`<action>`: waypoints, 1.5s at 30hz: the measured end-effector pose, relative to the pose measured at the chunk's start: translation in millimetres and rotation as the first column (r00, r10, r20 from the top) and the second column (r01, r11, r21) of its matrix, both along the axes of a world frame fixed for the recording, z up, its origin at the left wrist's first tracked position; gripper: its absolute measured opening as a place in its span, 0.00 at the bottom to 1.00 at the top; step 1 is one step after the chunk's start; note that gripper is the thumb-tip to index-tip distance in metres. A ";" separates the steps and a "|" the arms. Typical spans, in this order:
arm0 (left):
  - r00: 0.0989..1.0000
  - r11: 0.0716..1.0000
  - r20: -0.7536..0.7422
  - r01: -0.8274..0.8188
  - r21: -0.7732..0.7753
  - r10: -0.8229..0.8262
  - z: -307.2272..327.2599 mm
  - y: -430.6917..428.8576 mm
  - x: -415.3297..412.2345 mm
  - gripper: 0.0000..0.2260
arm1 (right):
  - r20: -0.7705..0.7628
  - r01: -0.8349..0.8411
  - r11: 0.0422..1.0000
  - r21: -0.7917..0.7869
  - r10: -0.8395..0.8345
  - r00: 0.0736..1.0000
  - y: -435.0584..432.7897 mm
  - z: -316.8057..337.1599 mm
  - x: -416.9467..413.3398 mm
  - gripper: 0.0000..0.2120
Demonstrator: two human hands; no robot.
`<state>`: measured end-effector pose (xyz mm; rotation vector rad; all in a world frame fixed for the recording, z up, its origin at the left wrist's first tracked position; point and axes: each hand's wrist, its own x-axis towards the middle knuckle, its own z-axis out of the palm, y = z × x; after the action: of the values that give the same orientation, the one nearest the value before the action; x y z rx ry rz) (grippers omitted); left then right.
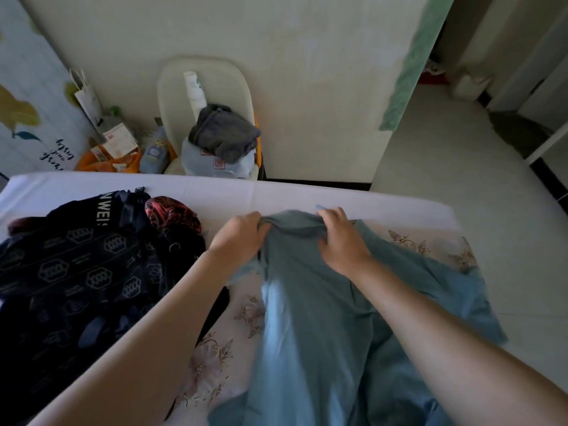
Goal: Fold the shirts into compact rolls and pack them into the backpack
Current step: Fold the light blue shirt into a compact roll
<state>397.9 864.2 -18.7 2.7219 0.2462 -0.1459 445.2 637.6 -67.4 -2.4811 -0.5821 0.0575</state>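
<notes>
A light blue shirt [322,318] lies spread lengthwise on the bed, reaching from its far end toward me. My left hand [242,238] grips the shirt's far edge on the left, fingers curled into bunched cloth. My right hand [341,238] grips the same edge on the right. The two hands sit close together, with a hump of fabric between them. A dark navy backpack [70,272] with a pale hexagon print lies on the bed to the left, a red patterned part [172,213] at its top.
The bed [276,192] has a white sheet with a floral pattern. Beyond its far edge a cream chair [172,87] holds a grey garment [224,133] and a plastic bag. Bags and bottles clutter the floor at left. Tiled floor [461,195] runs along the right.
</notes>
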 end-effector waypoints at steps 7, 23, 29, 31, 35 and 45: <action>0.997 0.916 -0.069 0.058 0.397 -0.033 -43.7 -9.7 -8.6 0.22 | -0.181 0.125 0.882 -0.455 -0.229 0.957 -15.9 -33.8 -32.9 0.29; 0.948 0.945 -0.042 0.317 0.081 -0.315 -105.8 -42.0 -68.5 0.23 | -0.256 0.035 0.923 -0.384 -0.142 0.956 -60.5 -69.5 -57.1 0.36; 0.924 0.912 0.089 0.381 -0.149 -0.371 -95.3 -68.6 -142.8 0.06 | -0.019 0.030 0.974 -0.225 -0.035 0.999 -51.7 -67.2 -173.6 0.28; 0.907 0.896 -0.080 0.390 -0.211 -0.414 -92.5 -78.3 -166.1 0.12 | 0.037 0.036 0.983 -0.182 -0.030 0.999 -60.6 -65.4 -204.2 0.19; 0.708 0.784 -0.364 0.610 -0.116 -0.605 -93.0 -86.3 -209.0 0.31 | -0.074 0.007 0.975 -0.221 -0.024 0.997 -79.5 -64.8 -248.8 0.20; 0.872 0.899 -0.247 0.372 -0.230 -0.424 -80.4 -60.9 -234.5 0.16 | -0.287 -0.162 0.798 -0.581 -0.015 0.958 -101.9 -47.4 -300.1 0.22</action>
<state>163.4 803.3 -99.1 2.5290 -0.2483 -0.6586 145.1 535.7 -114.7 -2.9768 -0.6049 0.7210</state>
